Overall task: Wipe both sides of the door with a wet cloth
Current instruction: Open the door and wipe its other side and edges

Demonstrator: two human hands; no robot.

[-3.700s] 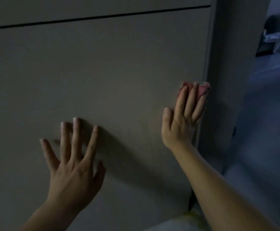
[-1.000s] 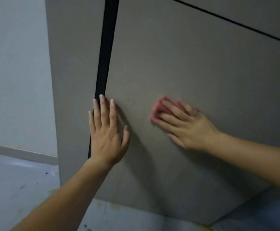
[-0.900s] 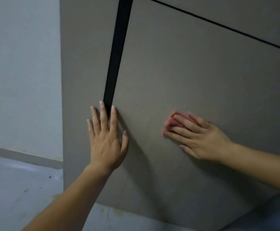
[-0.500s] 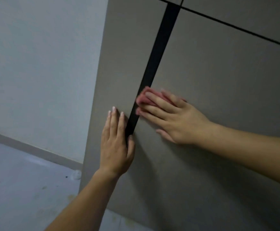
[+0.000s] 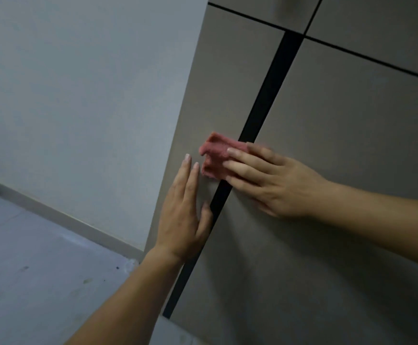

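The grey-brown door [image 5: 340,150] fills the right of the head view, crossed by a black vertical strip [image 5: 262,105] and thin black lines. My right hand [image 5: 272,180] presses a small pink cloth [image 5: 215,158] flat against the door, fingers straight, with the cloth lying over the black strip and onto the panel left of it. My left hand [image 5: 184,212] rests flat on that left panel just below the cloth, fingers straight and pointing up.
A pale wall [image 5: 83,95] stands left of the door edge, with a grey skirting board [image 5: 61,220] at its foot. A grey floor [image 5: 41,282] with a few dark specks lies at lower left.
My right hand has slid the pink cloth leftward across the black strip onto the left panel. My left hand has stayed flat on the door, shifting left of the strip.
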